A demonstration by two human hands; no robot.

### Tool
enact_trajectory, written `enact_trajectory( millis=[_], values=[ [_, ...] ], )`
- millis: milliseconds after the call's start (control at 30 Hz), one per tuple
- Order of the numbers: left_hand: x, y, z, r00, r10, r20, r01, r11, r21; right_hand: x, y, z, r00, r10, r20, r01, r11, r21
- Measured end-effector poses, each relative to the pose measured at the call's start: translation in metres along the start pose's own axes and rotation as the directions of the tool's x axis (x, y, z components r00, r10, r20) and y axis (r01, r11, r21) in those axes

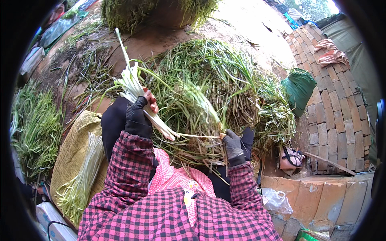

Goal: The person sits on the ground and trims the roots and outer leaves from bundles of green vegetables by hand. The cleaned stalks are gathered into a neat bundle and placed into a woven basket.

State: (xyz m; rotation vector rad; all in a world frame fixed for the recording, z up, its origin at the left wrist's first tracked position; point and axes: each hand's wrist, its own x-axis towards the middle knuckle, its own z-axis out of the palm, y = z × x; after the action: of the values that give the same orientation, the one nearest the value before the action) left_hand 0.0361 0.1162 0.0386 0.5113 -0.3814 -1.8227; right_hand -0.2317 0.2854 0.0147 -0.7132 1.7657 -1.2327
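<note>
In a dark fingerless glove, my left hand is closed around a bundle of pale, cleaned stalks, their white ends pointing down towards the right. My right hand, in a worn grey glove, pinches the root end of leafy green stalks, which are partly blurred. A thin pale stalk stretches between the bundle and my right fingers. Under and beyond both hands lies a big heap of long green stalks with brownish ends. At my left, a sheaf of cleaned pale stalks rests on a yellow woven sack.
More greens are piled at far left, and another mass stands at the top. A green bag sits right of the heap, beside brick paving. A clear plastic bag lies by a low orange ledge.
</note>
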Motion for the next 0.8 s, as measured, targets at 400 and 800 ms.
enact_trajectory(
  millis=[400,800],
  values=[
    [-0.007,0.009,0.002,0.995,-0.016,0.099,0.028,0.992,-0.121,-0.038,0.035,0.090,0.776,-0.150,0.613,0.420,0.848,-0.324],
    [-0.009,0.019,0.001,0.993,-0.005,0.116,0.024,0.987,-0.161,-0.017,0.040,0.101,0.672,0.282,0.685,0.118,0.872,-0.475]
  ],
)
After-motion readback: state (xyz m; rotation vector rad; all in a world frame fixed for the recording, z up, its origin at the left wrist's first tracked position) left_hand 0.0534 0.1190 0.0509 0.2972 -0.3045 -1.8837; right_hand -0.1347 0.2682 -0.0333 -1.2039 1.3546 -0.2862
